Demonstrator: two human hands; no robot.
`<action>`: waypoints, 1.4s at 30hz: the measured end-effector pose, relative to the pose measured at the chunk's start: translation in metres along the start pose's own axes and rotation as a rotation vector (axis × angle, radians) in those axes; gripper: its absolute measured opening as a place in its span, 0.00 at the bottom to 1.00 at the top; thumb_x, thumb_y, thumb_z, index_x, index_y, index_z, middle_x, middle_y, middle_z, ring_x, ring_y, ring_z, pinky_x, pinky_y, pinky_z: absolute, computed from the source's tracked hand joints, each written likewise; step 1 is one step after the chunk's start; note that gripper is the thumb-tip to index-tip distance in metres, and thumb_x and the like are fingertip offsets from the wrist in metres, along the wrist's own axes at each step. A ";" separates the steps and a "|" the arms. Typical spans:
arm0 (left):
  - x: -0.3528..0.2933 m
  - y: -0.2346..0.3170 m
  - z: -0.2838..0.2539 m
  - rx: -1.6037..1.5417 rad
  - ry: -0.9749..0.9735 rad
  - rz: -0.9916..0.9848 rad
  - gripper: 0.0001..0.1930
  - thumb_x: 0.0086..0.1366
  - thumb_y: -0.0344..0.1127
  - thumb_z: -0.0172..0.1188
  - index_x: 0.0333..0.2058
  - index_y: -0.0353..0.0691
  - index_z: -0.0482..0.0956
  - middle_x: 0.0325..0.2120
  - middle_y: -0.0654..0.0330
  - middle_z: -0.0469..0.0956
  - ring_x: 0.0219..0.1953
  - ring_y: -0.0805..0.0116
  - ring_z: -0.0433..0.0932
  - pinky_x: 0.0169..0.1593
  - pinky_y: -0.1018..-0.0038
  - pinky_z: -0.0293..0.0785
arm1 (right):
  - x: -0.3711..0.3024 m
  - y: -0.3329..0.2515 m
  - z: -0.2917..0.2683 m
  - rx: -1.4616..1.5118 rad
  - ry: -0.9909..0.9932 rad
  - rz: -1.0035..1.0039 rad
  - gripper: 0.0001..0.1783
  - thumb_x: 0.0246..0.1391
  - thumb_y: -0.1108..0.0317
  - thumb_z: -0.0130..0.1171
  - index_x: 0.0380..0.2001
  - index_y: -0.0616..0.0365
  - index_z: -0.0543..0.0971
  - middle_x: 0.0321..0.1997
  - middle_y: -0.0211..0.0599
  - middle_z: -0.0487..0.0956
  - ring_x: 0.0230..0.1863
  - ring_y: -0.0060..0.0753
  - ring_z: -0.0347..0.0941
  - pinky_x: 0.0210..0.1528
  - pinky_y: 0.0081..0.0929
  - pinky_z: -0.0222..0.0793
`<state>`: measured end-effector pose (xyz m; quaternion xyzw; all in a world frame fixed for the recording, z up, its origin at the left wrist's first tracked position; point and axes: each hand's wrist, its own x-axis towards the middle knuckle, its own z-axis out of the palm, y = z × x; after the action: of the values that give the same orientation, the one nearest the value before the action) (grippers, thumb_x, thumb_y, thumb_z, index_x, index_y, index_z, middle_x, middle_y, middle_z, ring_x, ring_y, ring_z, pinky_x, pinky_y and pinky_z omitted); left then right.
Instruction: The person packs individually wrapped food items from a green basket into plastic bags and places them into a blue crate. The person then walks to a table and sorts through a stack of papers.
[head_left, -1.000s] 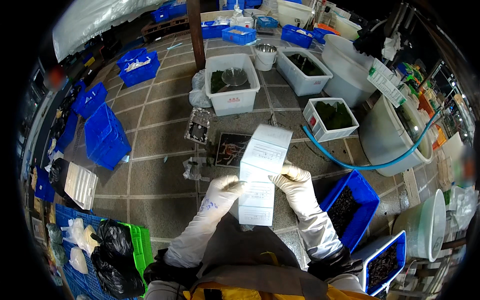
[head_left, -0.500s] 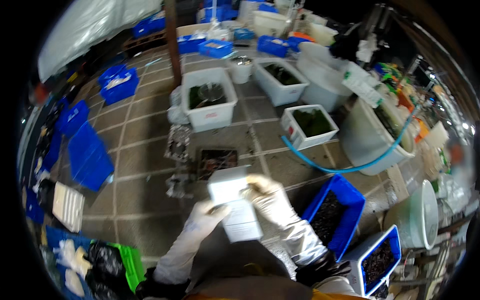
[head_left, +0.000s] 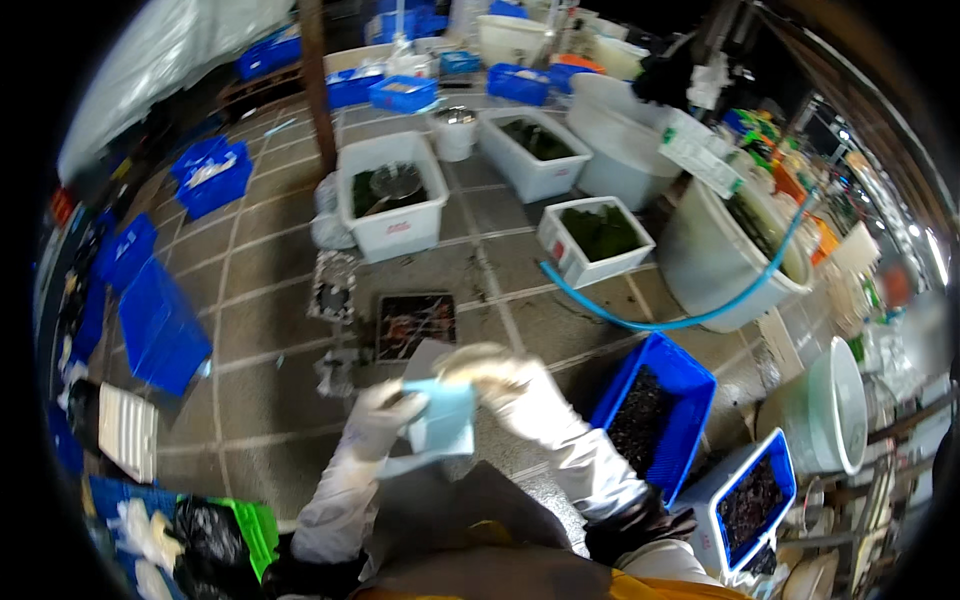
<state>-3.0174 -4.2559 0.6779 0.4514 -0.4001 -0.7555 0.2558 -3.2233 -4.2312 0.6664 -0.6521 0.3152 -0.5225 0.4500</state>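
A small paper pad with a light blue sheet [head_left: 445,420] facing up is held in front of my body. My left hand [head_left: 378,412], in a white glove, grips its left edge with the thumb on top. At the pad's upper right, my right hand [head_left: 492,372], gloved too and smeared by motion, has its fingers closed at the sheets. A greyish page [head_left: 426,357] stands up beyond the blue sheet, beside the right fingers. Below the blue sheet, a pale paper edge [head_left: 398,465] shows. Any writing is too blurred to make out.
A blue crate [head_left: 685,425] of dark shells or similar pieces stands to my right, with a white tub [head_left: 708,535] behind it. Ahead are white tubs of green stuff [head_left: 395,240], a floor drain [head_left: 416,327] and a blue hose [head_left: 640,325]. Blue crates [head_left: 165,330] line the left.
White printed pages were spread open before; now a light blue sheet faces up. My right hand has moved slightly left and up, and the view has shifted a little.
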 end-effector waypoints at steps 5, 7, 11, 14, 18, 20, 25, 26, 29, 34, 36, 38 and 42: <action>0.012 -0.022 -0.015 0.080 0.060 0.377 0.10 0.59 0.28 0.59 0.40 0.34 0.76 0.33 0.64 0.77 0.35 0.78 0.73 0.39 0.82 0.69 | 0.011 -0.019 0.017 -0.098 0.097 0.448 0.20 0.48 0.70 0.64 0.47 0.57 0.75 0.40 0.34 0.78 0.39 0.21 0.73 0.42 0.19 0.71; 0.011 -0.020 -0.015 0.054 0.053 0.376 0.11 0.59 0.29 0.60 0.41 0.35 0.76 0.34 0.65 0.77 0.37 0.78 0.73 0.41 0.82 0.69 | 0.015 -0.017 0.023 -0.212 0.110 0.452 0.18 0.47 0.71 0.64 0.44 0.57 0.76 0.37 0.33 0.79 0.37 0.20 0.73 0.39 0.18 0.71; 0.014 -0.028 -0.020 0.049 0.067 0.470 0.12 0.59 0.29 0.60 0.42 0.38 0.76 0.36 0.66 0.77 0.38 0.78 0.73 0.41 0.82 0.68 | 0.016 -0.013 0.027 -0.217 0.146 0.390 0.15 0.48 0.72 0.64 0.42 0.57 0.77 0.35 0.32 0.80 0.35 0.18 0.73 0.37 0.17 0.71; 0.012 -0.031 -0.020 -0.201 0.084 0.524 0.10 0.59 0.27 0.59 0.40 0.41 0.76 0.34 0.69 0.75 0.36 0.80 0.71 0.40 0.82 0.68 | 0.016 -0.014 0.025 0.021 0.205 0.442 0.15 0.49 0.69 0.64 0.41 0.58 0.78 0.35 0.31 0.79 0.34 0.18 0.73 0.36 0.17 0.71; 0.016 -0.027 -0.026 0.074 0.106 0.475 0.08 0.58 0.25 0.59 0.38 0.37 0.77 0.31 0.66 0.76 0.34 0.80 0.72 0.37 0.83 0.70 | 0.012 -0.008 0.021 0.276 0.251 0.577 0.14 0.51 0.65 0.63 0.40 0.59 0.78 0.34 0.30 0.79 0.34 0.19 0.73 0.37 0.19 0.71; 0.026 -0.035 -0.027 0.050 0.249 0.461 0.08 0.58 0.27 0.59 0.37 0.35 0.77 0.30 0.67 0.76 0.32 0.81 0.72 0.35 0.83 0.68 | 0.009 -0.001 0.014 0.286 0.234 0.495 0.16 0.55 0.65 0.57 0.45 0.60 0.75 0.37 0.33 0.79 0.36 0.19 0.73 0.41 0.17 0.69; 0.027 -0.039 -0.028 -0.100 0.350 0.364 0.08 0.60 0.31 0.58 0.37 0.33 0.77 0.28 0.65 0.77 0.30 0.79 0.72 0.34 0.82 0.69 | 0.008 0.006 0.014 0.085 0.125 0.355 0.26 0.49 0.76 0.60 0.54 0.54 0.70 0.49 0.34 0.74 0.44 0.21 0.70 0.46 0.21 0.70; 0.027 -0.040 -0.024 -0.015 0.323 0.336 0.08 0.60 0.31 0.58 0.36 0.34 0.77 0.28 0.65 0.77 0.30 0.78 0.72 0.35 0.82 0.69 | 0.008 0.004 0.018 -0.018 0.115 0.354 0.27 0.48 0.77 0.61 0.53 0.54 0.70 0.50 0.34 0.72 0.46 0.21 0.69 0.47 0.21 0.70; 0.023 -0.046 -0.017 0.108 0.182 0.236 0.08 0.60 0.34 0.60 0.35 0.35 0.78 0.27 0.63 0.77 0.30 0.77 0.73 0.36 0.81 0.69 | 0.014 0.015 0.011 -0.072 0.257 0.479 0.17 0.48 0.72 0.64 0.44 0.58 0.77 0.37 0.33 0.79 0.39 0.21 0.72 0.43 0.17 0.69; 0.022 -0.042 -0.010 0.102 0.164 0.285 0.11 0.61 0.34 0.59 0.38 0.33 0.78 0.30 0.62 0.79 0.33 0.78 0.74 0.38 0.82 0.69 | 0.020 0.007 0.019 -0.004 0.247 0.522 0.12 0.49 0.69 0.63 0.38 0.61 0.80 0.31 0.32 0.81 0.32 0.18 0.72 0.37 0.15 0.68; 0.023 -0.041 -0.011 0.095 0.180 0.305 0.11 0.62 0.35 0.58 0.38 0.33 0.78 0.31 0.62 0.79 0.33 0.79 0.73 0.39 0.82 0.68 | 0.022 0.006 0.019 0.009 0.254 0.549 0.11 0.51 0.70 0.62 0.39 0.60 0.80 0.32 0.30 0.80 0.34 0.19 0.72 0.39 0.17 0.68; 0.025 -0.041 -0.012 0.141 0.199 0.298 0.11 0.63 0.36 0.57 0.38 0.33 0.78 0.31 0.62 0.79 0.34 0.79 0.73 0.39 0.82 0.68 | 0.020 0.002 0.019 0.023 0.286 0.571 0.11 0.52 0.71 0.61 0.40 0.60 0.79 0.34 0.30 0.80 0.36 0.21 0.73 0.42 0.18 0.68; 0.022 -0.037 -0.009 0.103 0.222 0.232 0.10 0.63 0.34 0.56 0.37 0.34 0.78 0.31 0.64 0.78 0.34 0.80 0.73 0.40 0.82 0.68 | 0.018 0.004 0.021 0.049 0.258 0.475 0.11 0.53 0.74 0.58 0.41 0.61 0.79 0.37 0.31 0.79 0.38 0.20 0.72 0.43 0.18 0.68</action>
<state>-3.0205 -4.2555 0.6337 0.4954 -0.4568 -0.6448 0.3606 -3.1979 -4.2437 0.6687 -0.4765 0.5014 -0.4885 0.5319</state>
